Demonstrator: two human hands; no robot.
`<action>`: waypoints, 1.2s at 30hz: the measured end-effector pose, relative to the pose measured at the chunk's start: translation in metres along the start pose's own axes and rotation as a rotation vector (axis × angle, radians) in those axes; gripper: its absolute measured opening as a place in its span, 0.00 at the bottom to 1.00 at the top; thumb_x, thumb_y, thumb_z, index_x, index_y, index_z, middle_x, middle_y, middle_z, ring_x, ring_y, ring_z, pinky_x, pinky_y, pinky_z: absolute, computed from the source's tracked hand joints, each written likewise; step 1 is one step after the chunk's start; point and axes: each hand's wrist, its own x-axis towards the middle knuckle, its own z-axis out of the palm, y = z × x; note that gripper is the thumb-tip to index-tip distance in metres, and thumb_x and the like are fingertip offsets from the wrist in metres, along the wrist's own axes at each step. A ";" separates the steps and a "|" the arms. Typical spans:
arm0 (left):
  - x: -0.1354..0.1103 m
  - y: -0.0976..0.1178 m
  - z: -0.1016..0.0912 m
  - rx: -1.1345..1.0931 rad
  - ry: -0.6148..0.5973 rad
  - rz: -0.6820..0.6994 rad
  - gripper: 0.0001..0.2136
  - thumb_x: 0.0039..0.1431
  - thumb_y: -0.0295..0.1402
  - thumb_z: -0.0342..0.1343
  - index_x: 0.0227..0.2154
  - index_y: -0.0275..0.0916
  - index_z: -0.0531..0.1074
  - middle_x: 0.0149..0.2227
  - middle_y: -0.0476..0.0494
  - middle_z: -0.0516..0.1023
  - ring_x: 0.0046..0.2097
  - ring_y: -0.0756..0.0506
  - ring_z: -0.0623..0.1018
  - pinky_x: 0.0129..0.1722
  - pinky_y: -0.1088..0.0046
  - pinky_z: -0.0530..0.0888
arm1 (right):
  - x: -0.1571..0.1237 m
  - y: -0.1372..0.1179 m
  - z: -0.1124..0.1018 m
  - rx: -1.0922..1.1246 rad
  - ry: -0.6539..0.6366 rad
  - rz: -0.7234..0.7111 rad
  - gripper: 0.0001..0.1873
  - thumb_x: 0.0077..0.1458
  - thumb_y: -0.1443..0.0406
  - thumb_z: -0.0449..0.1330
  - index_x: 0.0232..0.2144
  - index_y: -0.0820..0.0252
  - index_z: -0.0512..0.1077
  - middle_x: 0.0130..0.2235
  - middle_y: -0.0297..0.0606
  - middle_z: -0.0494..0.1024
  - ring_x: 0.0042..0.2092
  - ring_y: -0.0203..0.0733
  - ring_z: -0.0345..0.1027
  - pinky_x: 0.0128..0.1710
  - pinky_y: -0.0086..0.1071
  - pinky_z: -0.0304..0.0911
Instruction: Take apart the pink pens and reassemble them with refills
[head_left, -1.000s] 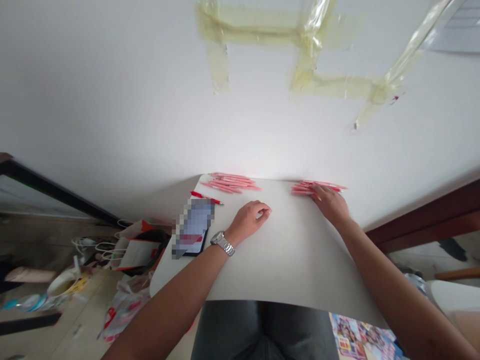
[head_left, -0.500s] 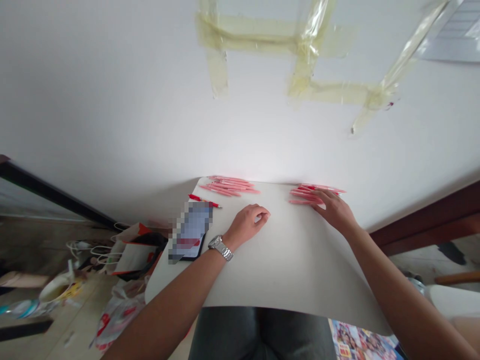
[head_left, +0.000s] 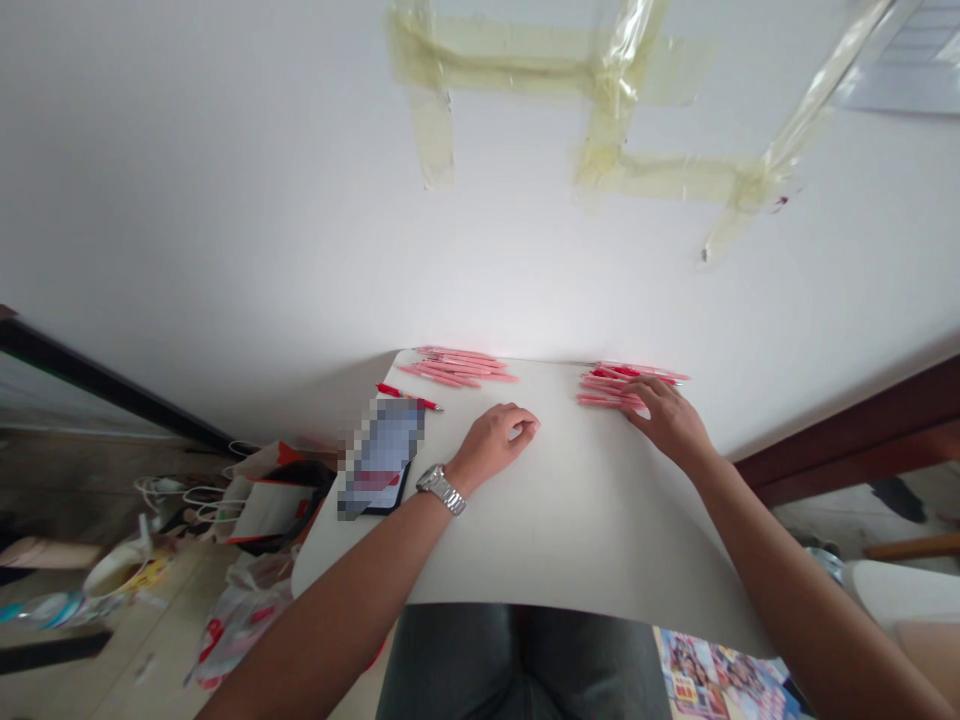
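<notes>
Fingers bent, our right hand (head_left: 667, 425) apparently sorts the right-hand pens (head_left: 604, 386) at the table's (head_left: 577, 520) far edge; any grip we cannot tell. Separating one next calls for a light pinch; our left hand (head_left: 491, 443) lies curled closed, empty.

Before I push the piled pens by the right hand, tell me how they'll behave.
The piled pens may spread apart, since they lie overlapping with no band visible. They look stiff and light, being straight and slim. Some might roll across the flat table.
</notes>
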 end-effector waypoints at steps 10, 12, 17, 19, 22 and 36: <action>0.000 -0.001 0.001 -0.007 0.002 0.004 0.09 0.71 0.34 0.52 0.39 0.42 0.78 0.39 0.47 0.82 0.43 0.44 0.78 0.48 0.65 0.72 | 0.009 -0.008 0.007 -0.058 0.022 0.077 0.08 0.67 0.61 0.58 0.44 0.54 0.77 0.51 0.46 0.79 0.50 0.54 0.75 0.48 0.46 0.70; 0.000 -0.001 0.001 -0.007 0.000 0.000 0.09 0.71 0.34 0.52 0.39 0.42 0.78 0.39 0.47 0.82 0.43 0.44 0.78 0.48 0.65 0.72 | 0.011 -0.008 0.007 -0.064 0.017 0.091 0.08 0.67 0.61 0.59 0.43 0.55 0.77 0.51 0.45 0.79 0.50 0.54 0.74 0.48 0.45 0.70; 0.000 0.000 0.001 -0.002 0.005 0.006 0.09 0.71 0.34 0.53 0.39 0.42 0.78 0.39 0.46 0.82 0.43 0.44 0.78 0.49 0.65 0.72 | 0.009 -0.008 0.006 -0.073 0.022 0.108 0.09 0.66 0.60 0.59 0.45 0.53 0.77 0.52 0.44 0.78 0.48 0.54 0.74 0.43 0.43 0.70; 0.000 0.000 0.001 -0.005 0.006 0.009 0.09 0.71 0.34 0.52 0.39 0.42 0.78 0.39 0.46 0.82 0.43 0.44 0.78 0.49 0.65 0.73 | 0.006 -0.008 0.004 -0.080 0.020 0.107 0.11 0.66 0.59 0.58 0.47 0.53 0.76 0.53 0.45 0.78 0.47 0.54 0.74 0.42 0.43 0.70; 0.000 0.000 0.001 -0.007 0.007 0.012 0.09 0.71 0.34 0.52 0.39 0.42 0.78 0.39 0.46 0.82 0.43 0.44 0.78 0.49 0.65 0.73 | 0.001 -0.010 0.000 -0.078 0.009 0.086 0.13 0.66 0.59 0.58 0.50 0.52 0.75 0.54 0.45 0.78 0.49 0.56 0.74 0.43 0.46 0.71; 0.000 0.000 0.001 -0.012 0.005 -0.007 0.08 0.70 0.34 0.54 0.40 0.42 0.79 0.39 0.45 0.82 0.44 0.44 0.79 0.49 0.66 0.74 | 0.009 0.083 -0.014 -0.181 -0.088 0.402 0.20 0.67 0.63 0.51 0.55 0.54 0.76 0.54 0.48 0.80 0.51 0.58 0.73 0.44 0.47 0.68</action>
